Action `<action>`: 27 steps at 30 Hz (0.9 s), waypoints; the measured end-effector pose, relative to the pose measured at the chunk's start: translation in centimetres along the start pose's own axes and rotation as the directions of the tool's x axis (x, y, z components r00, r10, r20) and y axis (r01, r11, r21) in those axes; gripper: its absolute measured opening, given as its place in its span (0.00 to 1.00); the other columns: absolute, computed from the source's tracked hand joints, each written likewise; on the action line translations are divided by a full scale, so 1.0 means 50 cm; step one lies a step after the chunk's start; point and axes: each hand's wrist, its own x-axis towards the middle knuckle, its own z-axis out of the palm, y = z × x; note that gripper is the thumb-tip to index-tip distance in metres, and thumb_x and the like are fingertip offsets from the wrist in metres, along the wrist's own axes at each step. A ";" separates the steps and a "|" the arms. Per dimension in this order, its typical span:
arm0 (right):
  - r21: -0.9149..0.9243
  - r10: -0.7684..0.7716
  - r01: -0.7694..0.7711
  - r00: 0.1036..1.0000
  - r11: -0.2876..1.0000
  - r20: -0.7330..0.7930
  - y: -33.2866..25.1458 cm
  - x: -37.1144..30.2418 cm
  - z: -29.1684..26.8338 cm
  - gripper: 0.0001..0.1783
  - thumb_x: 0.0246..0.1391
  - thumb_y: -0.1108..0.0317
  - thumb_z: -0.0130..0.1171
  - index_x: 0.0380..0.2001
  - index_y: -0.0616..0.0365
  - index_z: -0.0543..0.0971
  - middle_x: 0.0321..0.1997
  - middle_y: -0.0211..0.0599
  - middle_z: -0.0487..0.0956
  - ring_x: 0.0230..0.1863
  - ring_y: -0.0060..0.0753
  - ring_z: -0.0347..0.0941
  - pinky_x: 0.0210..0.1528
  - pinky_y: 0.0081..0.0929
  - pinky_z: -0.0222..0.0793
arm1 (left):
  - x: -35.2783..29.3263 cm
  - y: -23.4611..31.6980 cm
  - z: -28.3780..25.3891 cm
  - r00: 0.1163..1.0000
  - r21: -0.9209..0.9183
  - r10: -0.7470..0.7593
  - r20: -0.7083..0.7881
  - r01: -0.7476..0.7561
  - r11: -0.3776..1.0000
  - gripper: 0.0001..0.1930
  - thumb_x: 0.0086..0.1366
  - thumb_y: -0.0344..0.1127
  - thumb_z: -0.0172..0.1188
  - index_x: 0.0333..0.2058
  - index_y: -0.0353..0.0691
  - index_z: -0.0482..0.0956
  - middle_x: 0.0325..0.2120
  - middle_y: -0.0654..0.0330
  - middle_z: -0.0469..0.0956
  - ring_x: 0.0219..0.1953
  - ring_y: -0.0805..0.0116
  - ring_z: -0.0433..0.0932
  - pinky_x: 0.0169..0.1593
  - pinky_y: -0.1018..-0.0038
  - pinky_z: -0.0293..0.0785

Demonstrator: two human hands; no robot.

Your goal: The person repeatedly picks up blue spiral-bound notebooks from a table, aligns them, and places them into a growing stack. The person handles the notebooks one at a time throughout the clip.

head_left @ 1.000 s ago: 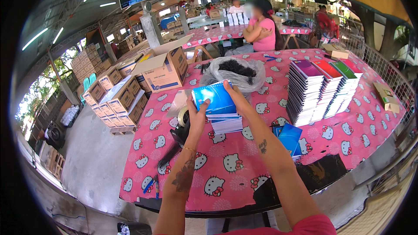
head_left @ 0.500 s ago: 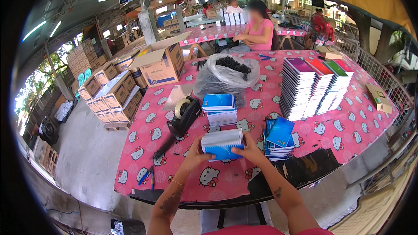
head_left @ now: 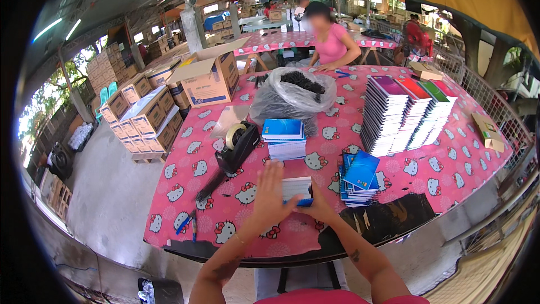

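Observation:
A small stack of blue-covered notebooks (head_left: 297,188) is between my hands near the table's front, page edges up. My left hand (head_left: 271,194) is open, fingers straight and flat along the stack's left side. On the right side, my right hand (head_left: 319,207) is closed around the stack. Just beyond stands another pile of blue notebooks (head_left: 284,139). To the right lies a looser pile of blue spiral notebooks (head_left: 360,177).
A black tape dispenser (head_left: 236,149), pens (head_left: 189,225) and a clear bag of black coils (head_left: 292,101) are on the pink table. Tall piles of purple, red and green notebooks (head_left: 405,112) stand right. Cartons (head_left: 211,81) stand left; a person in pink sits across.
My left hand has released its grip and flattened upright beside the notebooks. The stack has turned more upright and shifted slightly right. The person across has leaned left, one hand on the table.

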 end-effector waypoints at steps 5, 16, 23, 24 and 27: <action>-0.088 0.009 -0.007 1.000 0.996 0.018 0.025 -0.006 -0.003 0.56 0.48 0.66 0.69 0.73 0.62 0.46 0.62 0.57 0.69 0.62 0.50 0.70 0.62 0.39 0.67 | -0.017 0.015 0.065 0.969 0.012 0.044 0.243 -0.048 0.999 0.52 0.64 0.72 0.47 0.67 0.26 0.56 0.68 0.36 0.57 0.72 0.42 0.54 0.70 0.44 0.49; -0.115 0.041 -0.039 0.999 0.993 0.018 0.003 -0.004 0.002 0.59 0.41 0.69 0.76 0.71 0.61 0.49 0.63 0.51 0.66 0.64 0.45 0.66 0.62 0.38 0.65 | 0.030 -0.021 0.028 0.935 0.127 0.020 0.353 -0.069 0.990 0.52 0.50 0.69 0.65 0.58 0.27 0.68 0.54 0.39 0.72 0.61 0.42 0.69 0.63 0.48 0.62; 0.405 0.334 -0.224 0.916 0.887 -0.223 -0.021 -0.017 0.014 0.62 0.45 0.66 0.76 0.73 0.58 0.43 0.70 0.52 0.60 0.70 0.46 0.59 0.65 0.39 0.63 | 0.010 -0.028 0.046 0.937 -0.284 -0.320 -0.142 0.272 0.920 0.42 0.51 0.63 0.71 0.49 0.29 0.72 0.42 0.44 0.78 0.43 0.47 0.80 0.46 0.56 0.76; 0.563 0.495 -0.295 0.835 0.772 -0.241 -0.070 -0.015 0.024 0.62 0.47 0.66 0.76 0.73 0.58 0.42 0.70 0.52 0.59 0.71 0.45 0.58 0.66 0.39 0.62 | 0.009 -0.025 0.054 0.838 -0.554 -0.542 -0.063 0.423 0.717 0.39 0.56 0.61 0.71 0.48 0.28 0.71 0.42 0.47 0.78 0.39 0.54 0.81 0.42 0.62 0.79; 0.795 0.566 -0.306 0.823 0.523 -0.055 -0.119 -0.004 0.053 0.57 0.51 0.64 0.73 0.73 0.52 0.44 0.67 0.46 0.62 0.68 0.41 0.59 0.64 0.41 0.63 | 0.020 -0.005 0.095 0.554 -0.929 -0.807 0.205 0.369 0.017 0.38 0.60 0.60 0.69 0.50 0.28 0.69 0.41 0.51 0.77 0.38 0.65 0.80 0.40 0.68 0.79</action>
